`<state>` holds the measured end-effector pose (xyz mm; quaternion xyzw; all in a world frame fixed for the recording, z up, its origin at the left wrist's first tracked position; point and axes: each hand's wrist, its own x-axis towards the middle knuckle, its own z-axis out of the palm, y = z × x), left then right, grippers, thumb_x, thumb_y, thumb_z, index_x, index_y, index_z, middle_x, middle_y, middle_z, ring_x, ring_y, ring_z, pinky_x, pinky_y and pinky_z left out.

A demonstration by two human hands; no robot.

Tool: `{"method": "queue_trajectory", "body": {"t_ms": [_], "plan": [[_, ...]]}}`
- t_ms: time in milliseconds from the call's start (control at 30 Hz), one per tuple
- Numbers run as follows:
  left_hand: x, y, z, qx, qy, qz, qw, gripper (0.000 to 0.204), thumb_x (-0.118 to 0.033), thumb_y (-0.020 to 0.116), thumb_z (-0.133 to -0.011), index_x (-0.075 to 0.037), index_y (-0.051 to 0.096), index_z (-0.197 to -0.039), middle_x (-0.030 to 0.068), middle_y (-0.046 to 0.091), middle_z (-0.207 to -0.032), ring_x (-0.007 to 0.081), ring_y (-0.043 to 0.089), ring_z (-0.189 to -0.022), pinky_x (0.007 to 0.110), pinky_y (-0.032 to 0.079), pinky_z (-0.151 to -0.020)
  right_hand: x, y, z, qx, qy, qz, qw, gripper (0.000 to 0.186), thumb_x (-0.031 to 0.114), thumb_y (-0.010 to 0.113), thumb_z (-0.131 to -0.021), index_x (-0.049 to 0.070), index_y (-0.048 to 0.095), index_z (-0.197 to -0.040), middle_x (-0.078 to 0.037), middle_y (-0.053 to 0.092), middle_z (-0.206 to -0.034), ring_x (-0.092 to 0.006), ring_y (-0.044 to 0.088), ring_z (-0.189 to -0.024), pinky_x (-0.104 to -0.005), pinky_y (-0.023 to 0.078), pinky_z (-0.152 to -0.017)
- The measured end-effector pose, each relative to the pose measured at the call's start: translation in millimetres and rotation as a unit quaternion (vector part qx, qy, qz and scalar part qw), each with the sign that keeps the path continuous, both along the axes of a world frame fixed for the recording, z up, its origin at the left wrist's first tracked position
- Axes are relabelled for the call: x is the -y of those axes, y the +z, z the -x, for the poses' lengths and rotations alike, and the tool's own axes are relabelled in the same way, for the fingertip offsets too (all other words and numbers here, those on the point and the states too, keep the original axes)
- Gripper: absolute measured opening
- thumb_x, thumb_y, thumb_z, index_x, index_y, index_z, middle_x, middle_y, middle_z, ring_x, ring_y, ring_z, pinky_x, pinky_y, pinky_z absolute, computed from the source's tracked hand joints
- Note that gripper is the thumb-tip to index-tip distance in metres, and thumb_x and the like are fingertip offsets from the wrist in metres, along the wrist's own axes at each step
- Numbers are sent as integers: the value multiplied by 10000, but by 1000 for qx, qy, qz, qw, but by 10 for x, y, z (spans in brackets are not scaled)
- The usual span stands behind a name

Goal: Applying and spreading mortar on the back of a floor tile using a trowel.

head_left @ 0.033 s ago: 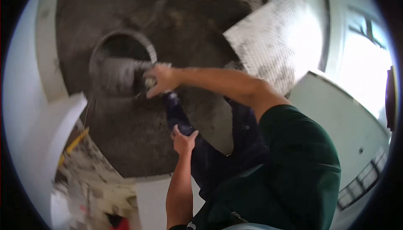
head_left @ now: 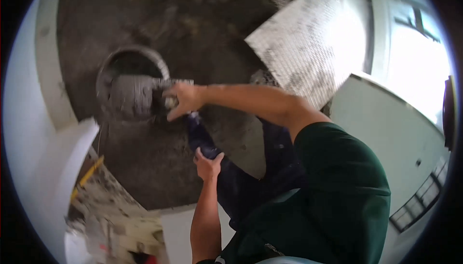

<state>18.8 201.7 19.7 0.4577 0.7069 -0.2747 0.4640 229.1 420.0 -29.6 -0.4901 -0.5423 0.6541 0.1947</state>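
My right hand (head_left: 184,99) is closed around the handle of a notched trowel (head_left: 181,81). Grey, wet-looking mortar (head_left: 130,96) coats its broad blade, which lies across the mouth of a round bucket (head_left: 158,60). The blade hides the near part of the bucket's inside. My left hand (head_left: 208,164) rests on my left knee in dark trousers (head_left: 238,179), thumb and fingers apart, with no tool in it.
A large pale panel (head_left: 294,47) with a ridged, grey-smeared face lies at the far right. Dark, rough floor (head_left: 159,162) surrounds the bucket. On the left are a white sheet (head_left: 72,153) and a yellow strip (head_left: 90,171). A greenish board (head_left: 381,124) stands right.
My view has shifted slightly, so the bucket and trowel appear lower and a little further left. The trowel remains in my right hand; my left hand stays on the knee.
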Motion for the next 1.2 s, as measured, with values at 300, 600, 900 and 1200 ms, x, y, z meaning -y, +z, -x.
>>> {"method": "queue_trajectory", "body": {"t_ms": [300,600,900,1200], "plan": [[170,-92,-694,-57,-138,-4,989,1068,-504,879,-650,-177,355,-1521,196,425,-1495,421,515,-1291,553,479,-1001,2328,409,-2795,66,-384,115,914,661,440,872,-727,-49,664,-1121,-153,708,-917,-202,657,-889,-374,519,-801],[248,-184,-1400,-162,-227,41,959,1113,-527,896,-626,-214,337,-1537,174,401,-1530,410,516,-1303,540,485,-1018,3991,-314,-5095,628,-390,93,667,322,381,586,-940,66,647,-913,-209,707,-794,-428,692,-726,-529,564,-685],[280,-249,-1615,-146,-221,55,963,1167,-497,914,-601,-172,317,-1550,226,361,-1551,435,450,-1361,550,435,-1077,4464,-236,-5620,670,-382,174,612,293,388,633,-918,103,697,-942,-164,720,-786,-369,710,-742,-506,558,-694],[-68,-134,-1090,-57,-167,11,984,1064,-496,869,-662,-146,349,-1523,209,471,-1462,392,513,-1313,490,482,-1042,2804,743,-3163,389,-485,0,783,297,230,740,-896,-47,664,-970,-197,661,-742,-271,663,-662,-378,522,-642]]}}
